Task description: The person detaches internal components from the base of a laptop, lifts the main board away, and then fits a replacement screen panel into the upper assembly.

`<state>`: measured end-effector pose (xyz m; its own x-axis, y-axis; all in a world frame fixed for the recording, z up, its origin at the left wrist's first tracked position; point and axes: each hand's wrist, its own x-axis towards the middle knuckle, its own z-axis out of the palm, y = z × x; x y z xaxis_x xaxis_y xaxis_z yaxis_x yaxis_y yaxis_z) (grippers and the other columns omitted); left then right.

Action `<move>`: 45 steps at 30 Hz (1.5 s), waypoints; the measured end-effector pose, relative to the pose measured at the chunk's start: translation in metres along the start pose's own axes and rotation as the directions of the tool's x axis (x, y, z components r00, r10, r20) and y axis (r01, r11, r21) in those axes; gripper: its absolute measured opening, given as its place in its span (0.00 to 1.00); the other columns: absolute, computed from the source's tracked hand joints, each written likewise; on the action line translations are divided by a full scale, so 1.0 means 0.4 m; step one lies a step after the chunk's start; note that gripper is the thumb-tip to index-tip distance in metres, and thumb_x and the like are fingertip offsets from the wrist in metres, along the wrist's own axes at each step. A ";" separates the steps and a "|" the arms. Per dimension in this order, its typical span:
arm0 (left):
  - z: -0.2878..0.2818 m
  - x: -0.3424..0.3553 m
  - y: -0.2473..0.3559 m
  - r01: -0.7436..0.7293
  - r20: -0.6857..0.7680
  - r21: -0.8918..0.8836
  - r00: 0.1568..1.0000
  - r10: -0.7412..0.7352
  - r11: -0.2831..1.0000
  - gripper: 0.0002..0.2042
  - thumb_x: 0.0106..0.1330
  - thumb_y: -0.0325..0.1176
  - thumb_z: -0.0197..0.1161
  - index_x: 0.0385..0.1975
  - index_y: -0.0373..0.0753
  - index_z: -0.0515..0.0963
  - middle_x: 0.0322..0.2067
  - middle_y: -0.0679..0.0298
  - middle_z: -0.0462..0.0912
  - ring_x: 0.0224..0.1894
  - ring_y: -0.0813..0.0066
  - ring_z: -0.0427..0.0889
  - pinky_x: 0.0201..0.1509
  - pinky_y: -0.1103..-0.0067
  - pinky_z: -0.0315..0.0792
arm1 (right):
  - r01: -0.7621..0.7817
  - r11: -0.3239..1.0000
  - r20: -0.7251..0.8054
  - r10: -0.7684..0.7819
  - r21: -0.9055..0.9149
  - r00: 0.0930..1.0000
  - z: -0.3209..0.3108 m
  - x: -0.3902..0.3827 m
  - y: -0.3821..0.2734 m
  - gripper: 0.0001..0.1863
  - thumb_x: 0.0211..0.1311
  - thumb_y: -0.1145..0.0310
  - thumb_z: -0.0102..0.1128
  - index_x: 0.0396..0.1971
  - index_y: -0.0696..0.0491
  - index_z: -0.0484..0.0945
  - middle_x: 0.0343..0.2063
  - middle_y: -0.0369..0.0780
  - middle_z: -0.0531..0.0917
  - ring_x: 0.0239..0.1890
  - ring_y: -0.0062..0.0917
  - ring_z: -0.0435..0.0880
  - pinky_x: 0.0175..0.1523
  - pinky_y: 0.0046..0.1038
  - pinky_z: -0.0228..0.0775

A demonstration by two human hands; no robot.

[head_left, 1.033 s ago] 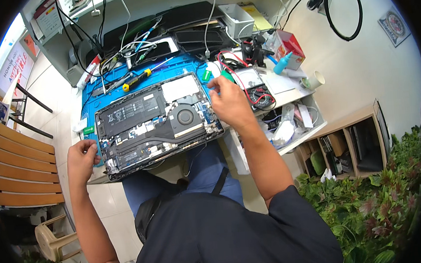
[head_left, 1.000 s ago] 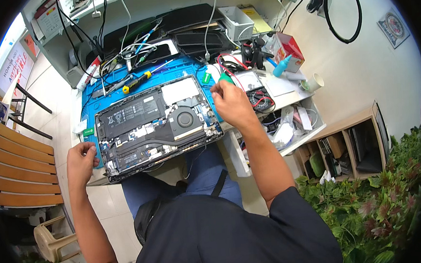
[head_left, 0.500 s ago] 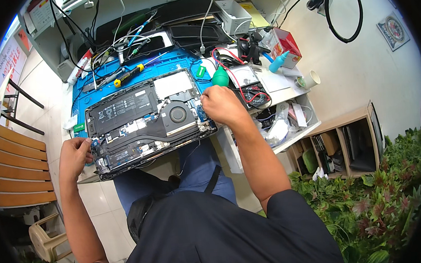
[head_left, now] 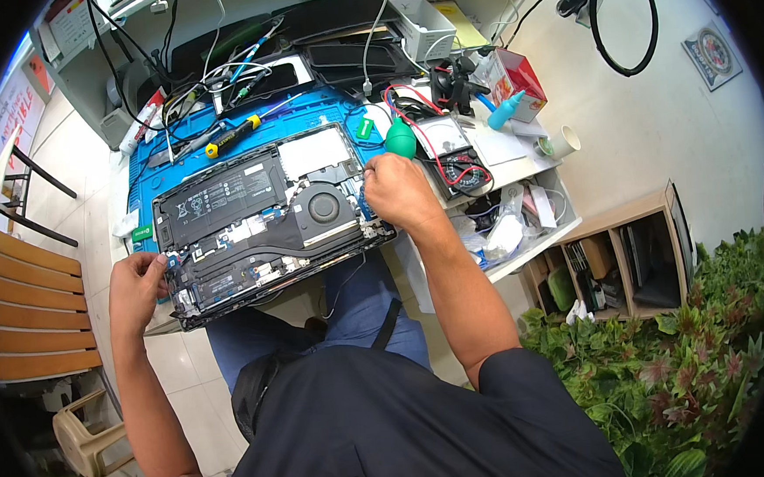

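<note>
An opened laptop base (head_left: 272,232) lies on the front of the bench, its near edge jutting out over my lap. Its dark battery (head_left: 225,198), a round fan (head_left: 320,208) and a pale touchpad-sized plate (head_left: 314,153) are exposed. My left hand (head_left: 137,290) pinches the laptop's left edge near the front corner, thumb on top. At the opposite edge, my right hand (head_left: 399,191) is closed on the rim beside the fan; its fingertips are partly hidden. A green blower bulb (head_left: 399,139) stands just beyond the right hand.
Under the laptop is a blue repair mat (head_left: 320,108), with a yellow-black screwdriver (head_left: 233,136) on it. A multimeter (head_left: 463,172) with red and black leads sits at right, above an open drawer (head_left: 532,255) of parts. A wooden chair (head_left: 31,299) stands left.
My right hand and forearm have shifted very slightly left. Both hands keep their places at the laptop's edges, and the laptop has hardly moved.
</note>
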<state>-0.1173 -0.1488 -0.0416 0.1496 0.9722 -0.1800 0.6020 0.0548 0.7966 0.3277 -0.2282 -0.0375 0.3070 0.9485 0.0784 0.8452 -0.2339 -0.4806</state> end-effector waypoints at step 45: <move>-0.024 0.015 -0.012 0.151 0.111 -0.241 0.986 -0.127 0.959 0.14 0.60 0.23 0.69 0.45 0.25 0.82 0.28 0.62 0.87 0.25 0.80 0.84 0.30 0.82 0.77 | -0.095 0.988 -0.051 0.102 0.122 0.993 0.008 0.044 0.000 0.14 0.66 0.71 0.57 0.43 0.63 0.88 0.42 0.60 0.91 0.50 0.57 0.90 0.61 0.51 0.80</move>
<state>-0.1268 -0.1413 -0.0412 0.1577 0.9261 -0.3426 0.4108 0.2540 0.8756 0.3318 -0.2110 -0.0390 0.4134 0.9076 0.0733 0.7523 -0.2951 -0.5890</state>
